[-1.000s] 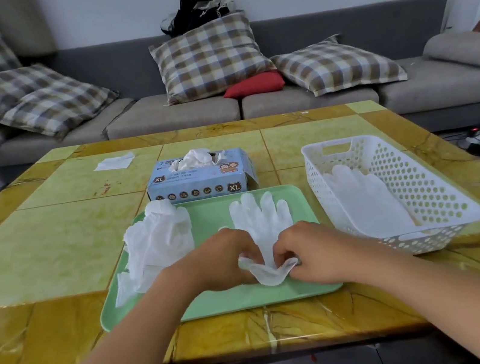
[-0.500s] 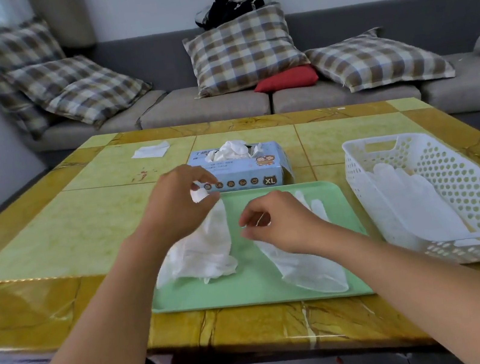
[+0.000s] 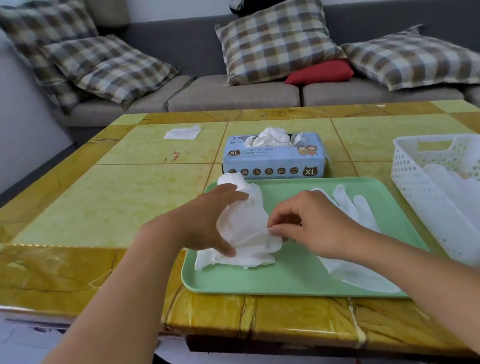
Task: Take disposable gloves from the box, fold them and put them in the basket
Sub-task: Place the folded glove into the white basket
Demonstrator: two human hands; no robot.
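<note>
Since one second ago both my hands have left the flat glove (image 3: 355, 213) at the tray's 3 o'clock side and moved to the crumpled heap of gloves (image 3: 249, 237) at its 9 o'clock side; the view has also turned to the left.

I count one green tray (image 3: 298, 270), one glove box (image 3: 274, 157), one white basket (image 3: 469, 191), one heap and one flat glove on the tray. Gloves (image 3: 471, 206) also lie in the basket, but how many I cannot tell. One white paper piece (image 3: 182, 133) lies on the table (image 3: 93, 206) at 11 o'clock from the tray. On the sofa are five checked cushions and one red.

On the box, which stands at 12 o'clock from the tray, I read "XL" two times; the other print is too small to read.

My left hand (image 3: 204, 222) holds the heap, fingers curved over its top and thumb under its near side. My right hand (image 3: 310, 227) pinches a thin stretched edge of the heap between thumb and forefinger, at 3 o'clock from the left thumb. The flat glove is partly hidden under my right hand and wrist
</note>
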